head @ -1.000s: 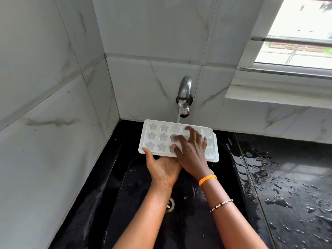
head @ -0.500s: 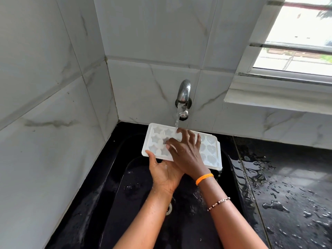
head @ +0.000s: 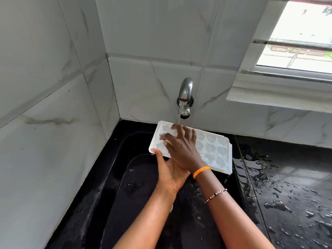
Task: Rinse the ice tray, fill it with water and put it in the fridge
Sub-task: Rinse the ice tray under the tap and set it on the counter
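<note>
A white ice tray point(head: 213, 151) with star and heart shaped cells is held over the black sink point(head: 125, 186), tilted down to the right. My left hand point(head: 168, 171) grips its near edge from below, thumb on the rim. My right hand point(head: 181, 146) lies flat on top of the tray's left half with fingers spread across the cells. Water runs from the wall tap point(head: 185, 97) onto the tray's far edge at my right fingertips. Water drips off the tray's lower right corner.
Grey marble-look tiles close in the left and back sides. A black counter point(head: 291, 194) to the right of the sink is covered with water drops and puddles. A window point(head: 301, 36) with a sill sits at the upper right.
The tray has shifted right and tilted further down to the right. My right hand has slid left over the cells toward the tray's left end. My left hand keeps its grip.
</note>
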### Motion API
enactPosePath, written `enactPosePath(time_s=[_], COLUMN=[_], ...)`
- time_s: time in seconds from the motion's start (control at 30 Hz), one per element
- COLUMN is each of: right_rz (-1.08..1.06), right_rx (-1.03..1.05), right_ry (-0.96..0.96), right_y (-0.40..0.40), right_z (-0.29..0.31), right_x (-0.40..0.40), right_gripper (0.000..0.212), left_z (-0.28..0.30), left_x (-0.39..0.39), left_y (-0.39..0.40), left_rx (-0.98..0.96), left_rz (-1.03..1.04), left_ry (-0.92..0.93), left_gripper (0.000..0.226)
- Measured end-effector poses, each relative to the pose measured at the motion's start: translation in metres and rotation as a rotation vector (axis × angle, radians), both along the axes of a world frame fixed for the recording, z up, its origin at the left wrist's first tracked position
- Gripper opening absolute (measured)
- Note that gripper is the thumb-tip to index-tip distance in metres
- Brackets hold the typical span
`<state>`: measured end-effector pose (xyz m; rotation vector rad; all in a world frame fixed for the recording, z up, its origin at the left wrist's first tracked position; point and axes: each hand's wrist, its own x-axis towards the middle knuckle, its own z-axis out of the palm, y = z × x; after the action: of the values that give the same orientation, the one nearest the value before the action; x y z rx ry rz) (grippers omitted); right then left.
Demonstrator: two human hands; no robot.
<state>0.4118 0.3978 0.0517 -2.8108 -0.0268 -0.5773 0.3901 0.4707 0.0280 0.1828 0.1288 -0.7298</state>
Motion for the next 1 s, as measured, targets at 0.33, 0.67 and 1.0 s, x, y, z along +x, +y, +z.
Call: enactPosePath(time_s=[0.33, 0.67, 1.0], right_rz=[0.110, 0.142, 0.129], right_rx=[0.171, 0.016, 0.103], right_ry=[0.015, 0.129, 0.007], right_y=[-0.003, 0.000, -0.005], right_z=[0.012, 0.011, 0.004], right_x=[-0.008, -0.012, -0.018], right_gripper=[0.046, 0.061, 0.029], left_z=[-0.003, -0.002, 0.003], left_x=[0.006, 0.004, 0.005], left_y=[0.003, 0.003, 0.003], left_rx=[0.029, 0.102, 0.007], left_rz=[-0.019, -0.032, -0.017], left_ry=[-0.026, -0.046, -0.021], left_gripper=[0.101, 0.099, 0.099])
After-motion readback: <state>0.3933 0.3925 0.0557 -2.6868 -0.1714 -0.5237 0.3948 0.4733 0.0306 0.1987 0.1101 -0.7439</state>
